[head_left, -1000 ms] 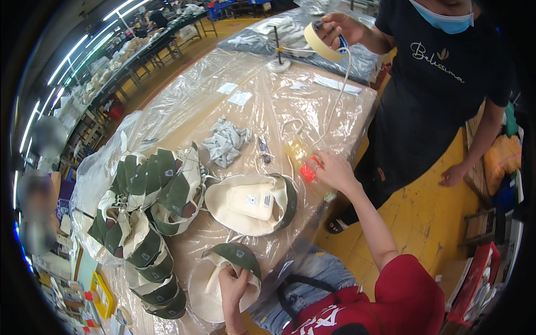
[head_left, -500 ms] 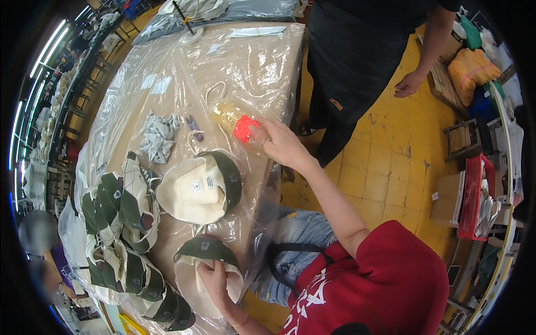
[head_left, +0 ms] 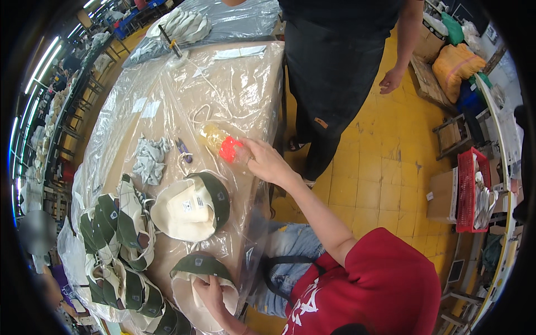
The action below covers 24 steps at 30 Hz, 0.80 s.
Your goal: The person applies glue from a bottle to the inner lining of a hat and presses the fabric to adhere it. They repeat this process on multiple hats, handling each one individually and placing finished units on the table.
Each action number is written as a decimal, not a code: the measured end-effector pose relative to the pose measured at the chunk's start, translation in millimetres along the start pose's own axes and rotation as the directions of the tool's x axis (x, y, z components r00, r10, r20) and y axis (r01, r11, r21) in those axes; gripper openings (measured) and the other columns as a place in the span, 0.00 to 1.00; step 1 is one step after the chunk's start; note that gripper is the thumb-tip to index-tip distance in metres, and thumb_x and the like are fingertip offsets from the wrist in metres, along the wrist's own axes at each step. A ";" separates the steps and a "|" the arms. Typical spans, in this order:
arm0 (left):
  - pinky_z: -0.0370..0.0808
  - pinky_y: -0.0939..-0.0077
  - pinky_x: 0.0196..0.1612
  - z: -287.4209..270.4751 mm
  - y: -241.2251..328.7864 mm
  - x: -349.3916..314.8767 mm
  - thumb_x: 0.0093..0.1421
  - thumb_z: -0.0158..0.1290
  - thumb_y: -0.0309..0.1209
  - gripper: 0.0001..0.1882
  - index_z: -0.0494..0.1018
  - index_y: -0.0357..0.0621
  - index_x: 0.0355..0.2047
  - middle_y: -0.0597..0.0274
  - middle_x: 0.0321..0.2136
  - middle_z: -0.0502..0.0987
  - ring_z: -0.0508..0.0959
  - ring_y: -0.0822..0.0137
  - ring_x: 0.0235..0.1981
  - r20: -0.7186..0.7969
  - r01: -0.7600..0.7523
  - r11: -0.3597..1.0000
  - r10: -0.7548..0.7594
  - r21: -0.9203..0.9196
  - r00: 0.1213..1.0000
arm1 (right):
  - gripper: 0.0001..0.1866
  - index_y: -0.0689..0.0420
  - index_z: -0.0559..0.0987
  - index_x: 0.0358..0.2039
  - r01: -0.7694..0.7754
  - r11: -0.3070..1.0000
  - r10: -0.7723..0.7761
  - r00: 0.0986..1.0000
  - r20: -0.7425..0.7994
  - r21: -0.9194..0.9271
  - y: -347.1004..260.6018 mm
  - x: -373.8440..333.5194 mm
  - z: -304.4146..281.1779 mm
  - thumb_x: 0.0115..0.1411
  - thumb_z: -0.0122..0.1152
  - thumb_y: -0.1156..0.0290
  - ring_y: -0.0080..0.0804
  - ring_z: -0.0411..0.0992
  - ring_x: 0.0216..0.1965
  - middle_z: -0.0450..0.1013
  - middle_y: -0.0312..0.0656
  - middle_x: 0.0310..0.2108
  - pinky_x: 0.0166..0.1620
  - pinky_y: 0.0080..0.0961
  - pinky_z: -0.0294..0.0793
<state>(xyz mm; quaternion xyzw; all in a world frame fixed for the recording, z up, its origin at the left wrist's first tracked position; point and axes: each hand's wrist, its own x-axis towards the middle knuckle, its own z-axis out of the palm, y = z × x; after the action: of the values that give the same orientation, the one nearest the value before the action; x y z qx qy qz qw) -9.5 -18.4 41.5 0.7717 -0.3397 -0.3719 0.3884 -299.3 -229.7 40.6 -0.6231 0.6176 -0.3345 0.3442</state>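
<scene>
My right hand (head_left: 264, 160) is wrapped round one end of a clear plastic bottle (head_left: 212, 135) with yellowish contents and a bright red band, tilted over the table. Nearer to me, my left hand (head_left: 210, 294) reaches into a cream cap (head_left: 190, 301) with a dark green brim, its fingers closed at the brim's inner edge. Another cream and green cap (head_left: 181, 209) lies between the two hands, its pale lining and a white label facing up. Small purple-handled thread snips (head_left: 185, 151) and a crumpled grey cloth (head_left: 151, 161) lie beyond it.
Stacked green and cream caps (head_left: 109, 223) crowd the table's left side. Clear plastic sheeting (head_left: 240, 72) covers the brown tabletop, with loose cord (head_left: 204, 111) across it. Another person in a dark apron (head_left: 335, 72) stands at the far right edge. A red crate (head_left: 466, 190) stands farther right.
My view has shifted, so the table sits lower in the picture. Both hands keep their holds, on the bottle and at the cap. The person opposite has lowered an arm little, if at all.
</scene>
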 end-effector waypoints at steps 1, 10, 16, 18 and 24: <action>0.63 0.81 0.13 0.1 -0.9 0.4 0.61 0.56 0.30 0.11 0.73 0.33 0.27 0.65 0.16 0.72 0.67 0.77 0.11 0.002 -0.009 1.000 0.009 -0.007 1.000 | 0.27 0.63 0.65 0.62 -0.022 1.000 0.022 1.000 0.010 0.012 -1.3 0.3 -0.6 0.63 0.43 0.66 0.51 0.61 0.62 0.65 0.58 0.58 0.65 0.38 0.58; 0.61 0.80 0.13 -0.6 -1.6 0.6 0.60 0.55 0.29 0.11 0.73 0.32 0.26 0.65 0.16 0.71 0.67 0.77 0.11 0.015 -0.016 1.000 0.016 -0.026 1.000 | 0.30 0.63 0.62 0.63 0.012 0.996 -0.010 1.000 0.020 -0.091 -4.5 -2.8 -0.5 0.60 0.43 0.68 0.52 0.61 0.62 0.65 0.58 0.58 0.65 0.39 0.58; 0.62 0.81 0.13 0.9 -2.3 1.3 0.59 0.56 0.28 0.10 0.73 0.32 0.27 0.64 0.16 0.72 0.68 0.77 0.12 -0.008 -0.007 0.998 0.007 -0.055 1.000 | 0.31 0.63 0.62 0.63 0.027 0.994 -0.023 0.999 0.046 -0.101 1.2 -0.8 2.0 0.57 0.44 0.70 0.52 0.60 0.62 0.64 0.58 0.59 0.65 0.39 0.57; 0.63 0.80 0.15 1.4 -5.3 1.4 0.58 0.56 0.27 0.09 0.74 0.31 0.27 0.63 0.17 0.73 0.69 0.77 0.14 -0.002 -0.007 0.996 0.007 -0.091 1.000 | 0.31 0.60 0.62 0.63 0.080 0.987 -0.080 0.997 0.005 -0.140 2.3 0.2 3.2 0.58 0.46 0.66 0.56 0.63 0.58 0.66 0.60 0.53 0.61 0.43 0.61; 0.67 0.79 0.23 -0.8 -15.2 6.4 0.56 0.55 0.25 0.08 0.76 0.28 0.26 0.61 0.21 0.77 0.73 0.76 0.21 0.016 -0.062 0.996 0.063 -0.064 0.998 | 0.33 0.58 0.60 0.64 0.091 0.979 -0.092 0.996 0.001 -0.183 4.2 -0.3 6.4 0.57 0.47 0.64 0.57 0.66 0.55 0.68 0.61 0.50 0.58 0.46 0.64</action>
<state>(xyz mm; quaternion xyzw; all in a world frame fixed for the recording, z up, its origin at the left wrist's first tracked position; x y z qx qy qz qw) -2.1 -16.1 26.9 0.7445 -0.3553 -0.3772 0.4209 -296.1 -229.2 33.6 -0.6784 0.6177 -0.2944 0.2676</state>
